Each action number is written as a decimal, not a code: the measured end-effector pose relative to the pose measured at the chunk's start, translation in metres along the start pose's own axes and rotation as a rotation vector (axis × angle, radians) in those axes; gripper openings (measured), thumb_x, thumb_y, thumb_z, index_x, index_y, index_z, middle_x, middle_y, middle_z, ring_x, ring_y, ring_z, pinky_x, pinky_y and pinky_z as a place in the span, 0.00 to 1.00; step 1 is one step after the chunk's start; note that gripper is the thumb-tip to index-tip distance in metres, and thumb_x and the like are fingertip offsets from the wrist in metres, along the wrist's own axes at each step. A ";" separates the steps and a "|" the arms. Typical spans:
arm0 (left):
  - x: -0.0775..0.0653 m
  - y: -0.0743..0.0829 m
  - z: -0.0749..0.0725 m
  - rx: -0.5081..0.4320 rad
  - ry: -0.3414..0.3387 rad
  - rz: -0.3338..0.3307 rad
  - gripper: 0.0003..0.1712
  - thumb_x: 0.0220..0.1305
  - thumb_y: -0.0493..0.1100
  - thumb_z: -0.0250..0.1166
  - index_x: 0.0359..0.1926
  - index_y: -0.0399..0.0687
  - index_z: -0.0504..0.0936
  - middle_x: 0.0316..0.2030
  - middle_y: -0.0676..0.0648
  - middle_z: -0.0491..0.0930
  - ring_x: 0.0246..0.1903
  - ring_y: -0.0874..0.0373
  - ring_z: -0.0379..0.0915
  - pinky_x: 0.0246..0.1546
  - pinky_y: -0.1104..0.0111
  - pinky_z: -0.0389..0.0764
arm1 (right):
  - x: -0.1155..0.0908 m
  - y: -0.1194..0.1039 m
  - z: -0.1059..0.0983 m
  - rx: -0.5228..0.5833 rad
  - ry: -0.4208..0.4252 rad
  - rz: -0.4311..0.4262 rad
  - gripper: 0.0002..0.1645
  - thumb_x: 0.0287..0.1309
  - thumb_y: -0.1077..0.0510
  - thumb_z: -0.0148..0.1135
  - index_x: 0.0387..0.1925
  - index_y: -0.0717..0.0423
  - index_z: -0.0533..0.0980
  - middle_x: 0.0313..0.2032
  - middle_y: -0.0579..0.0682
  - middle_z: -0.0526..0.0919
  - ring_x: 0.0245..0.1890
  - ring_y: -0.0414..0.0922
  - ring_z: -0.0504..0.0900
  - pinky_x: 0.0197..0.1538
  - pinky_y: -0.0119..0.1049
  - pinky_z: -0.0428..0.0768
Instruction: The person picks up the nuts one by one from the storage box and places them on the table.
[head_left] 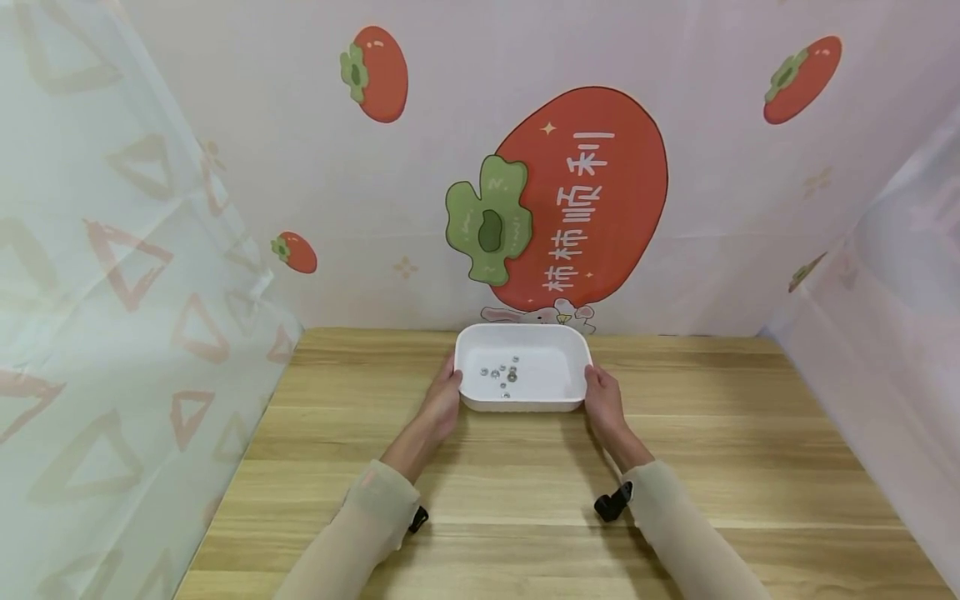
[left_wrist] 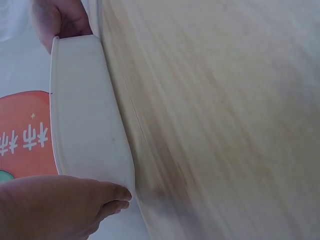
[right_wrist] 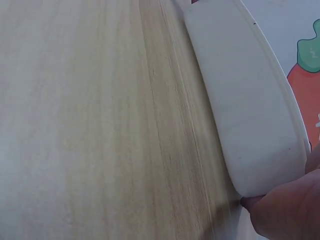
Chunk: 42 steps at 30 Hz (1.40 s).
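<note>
A white rectangular plastic tray point(head_left: 555, 367) with rounded corners is near the back of the table. My left hand point(head_left: 442, 400) grips its left end, thumb at the rim. At the opposite end, my right hand point(head_left: 603, 398) holds the tray the same way. Several small shiny round pieces point(head_left: 512, 377) lie on the tray's floor, mostly left of its middle; they are too small to identify. In the left wrist view, the fingertips point(left_wrist: 122, 194) reach the tray's lower edge. The right wrist view shows the tray's outer side wall point(right_wrist: 245, 95) and a fingertip under its corner.
The wood-grain table point(head_left: 510, 500) stretches in front of the tray and to both sides. Behind it stands a pale backdrop point(head_left: 360, 208) printed with persimmons, and cloth sheets point(head_left: 112, 333) hang at the left and right. A black wrist device point(head_left: 613, 502) sits by the right cuff.
</note>
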<state>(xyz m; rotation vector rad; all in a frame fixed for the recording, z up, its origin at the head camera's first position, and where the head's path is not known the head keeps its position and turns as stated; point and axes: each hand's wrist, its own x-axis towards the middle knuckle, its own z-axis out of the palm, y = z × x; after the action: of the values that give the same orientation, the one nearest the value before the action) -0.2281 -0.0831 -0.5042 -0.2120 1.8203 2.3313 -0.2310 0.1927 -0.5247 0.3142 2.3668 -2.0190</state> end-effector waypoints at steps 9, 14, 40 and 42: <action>-0.015 0.003 -0.004 0.053 -0.052 0.032 0.34 0.83 0.34 0.35 0.84 0.35 0.42 0.85 0.37 0.37 0.84 0.43 0.26 0.82 0.50 0.33 | -0.014 -0.006 -0.003 0.005 -0.039 -0.033 0.33 0.87 0.50 0.34 0.79 0.68 0.60 0.77 0.65 0.65 0.78 0.57 0.64 0.79 0.51 0.65; -0.028 0.004 -0.007 0.080 -0.083 0.026 0.34 0.83 0.34 0.35 0.85 0.37 0.41 0.85 0.38 0.35 0.84 0.43 0.24 0.82 0.49 0.32 | -0.029 -0.008 -0.006 0.001 -0.034 -0.026 0.33 0.87 0.50 0.35 0.77 0.69 0.62 0.73 0.69 0.70 0.73 0.59 0.71 0.75 0.53 0.71; -0.099 0.002 -0.030 0.186 -0.164 -0.029 0.35 0.86 0.36 0.36 0.85 0.40 0.36 0.85 0.39 0.34 0.84 0.42 0.29 0.81 0.45 0.43 | -0.095 -0.004 -0.010 -0.107 -0.045 -0.055 0.31 0.87 0.53 0.39 0.76 0.72 0.64 0.70 0.69 0.73 0.71 0.58 0.73 0.73 0.55 0.72; -0.103 0.001 -0.031 0.201 -0.171 -0.017 0.35 0.85 0.35 0.36 0.85 0.39 0.36 0.85 0.37 0.34 0.83 0.40 0.30 0.80 0.45 0.44 | -0.099 -0.001 -0.011 -0.110 -0.051 -0.062 0.31 0.87 0.53 0.39 0.76 0.72 0.64 0.70 0.69 0.74 0.71 0.58 0.73 0.73 0.54 0.72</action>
<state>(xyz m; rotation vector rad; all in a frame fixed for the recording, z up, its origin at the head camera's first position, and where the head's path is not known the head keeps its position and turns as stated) -0.1277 -0.1185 -0.4877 -0.0004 1.9404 2.0661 -0.1330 0.1889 -0.5081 0.1876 2.4737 -1.8877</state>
